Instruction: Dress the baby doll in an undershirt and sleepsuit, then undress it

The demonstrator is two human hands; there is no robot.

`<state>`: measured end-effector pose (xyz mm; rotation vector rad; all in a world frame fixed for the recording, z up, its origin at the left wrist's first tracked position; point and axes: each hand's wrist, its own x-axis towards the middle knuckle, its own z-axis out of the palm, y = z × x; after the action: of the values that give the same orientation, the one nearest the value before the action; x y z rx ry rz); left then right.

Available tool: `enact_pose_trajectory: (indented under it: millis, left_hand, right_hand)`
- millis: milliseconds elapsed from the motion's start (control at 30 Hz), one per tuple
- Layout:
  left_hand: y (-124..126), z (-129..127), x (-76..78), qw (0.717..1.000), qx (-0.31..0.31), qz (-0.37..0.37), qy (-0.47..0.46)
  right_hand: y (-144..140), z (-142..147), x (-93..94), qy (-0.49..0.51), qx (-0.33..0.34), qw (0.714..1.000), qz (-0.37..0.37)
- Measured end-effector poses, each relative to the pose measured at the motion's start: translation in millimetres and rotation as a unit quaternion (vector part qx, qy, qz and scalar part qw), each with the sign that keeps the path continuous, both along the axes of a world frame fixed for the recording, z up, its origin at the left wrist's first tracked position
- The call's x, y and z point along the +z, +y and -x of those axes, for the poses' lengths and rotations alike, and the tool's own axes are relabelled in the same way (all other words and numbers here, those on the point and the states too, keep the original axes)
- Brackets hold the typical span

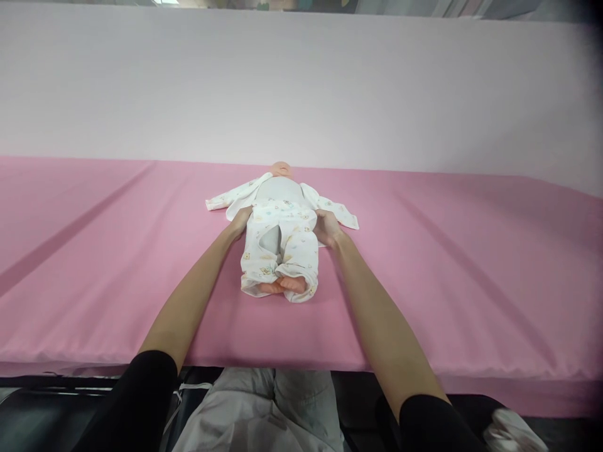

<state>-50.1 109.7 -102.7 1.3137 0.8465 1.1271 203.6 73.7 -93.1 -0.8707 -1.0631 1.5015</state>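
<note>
A baby doll [281,169] lies on its back, its head toward the far wall and its feet [293,284] pointing at me. White baby trousers [296,248] with a small print cover its legs, and a grey-white patch shows through an opening between them. The doll's arms are in a white printed baby jacket [336,210], spread open on both sides of its pale torso. My left hand [242,221] is closed at the left side of the trousers' waist. On the opposite side, my right hand [326,227] grips the waist too. Fingertips of both hands are hidden by cloth and doll.
A pink sheet [117,270] covers the table, with creases and a front edge close to my lap. Behind it stands a plain white wall or partition [301,88]. At the bottom right, below the table edge, is a whitish cloth-like item [511,430].
</note>
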Motion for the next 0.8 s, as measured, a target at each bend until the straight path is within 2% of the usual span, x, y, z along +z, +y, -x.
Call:
enact_pose_trajectory:
  millis: [200, 400, 533, 667, 800]
  left_hand:
    - [-1.5, -2.8, 0.9, 0.993, -0.049, 0.040, -0.101]
    - [-8.7, -6.7, 8.2, 0.988, -0.071, 0.044, -0.133]
    - [-9.2, -9.3, 9.2, 0.991, -0.066, -0.001, -0.113]
    - [-9.1, -9.1, 7.4, 0.995, -0.066, -0.033, -0.070]
    - [-9.6, -5.2, 5.8, 0.998, -0.056, -0.013, 0.002]
  right_hand:
    - [0.8, 3.7, -3.0, 0.073, 0.006, 0.997, 0.010]
    - [1.5, 7.9, -5.3, 0.083, -0.019, 0.996, 0.017]
    - [-3.3, 11.5, -0.2, 0.040, -0.038, 0.998, -0.005]
    - [-5.2, 10.7, 2.7, -0.008, -0.091, 0.996, -0.024]
    - [-6.6, 11.7, 4.1, -0.013, -0.115, 0.993, -0.034]
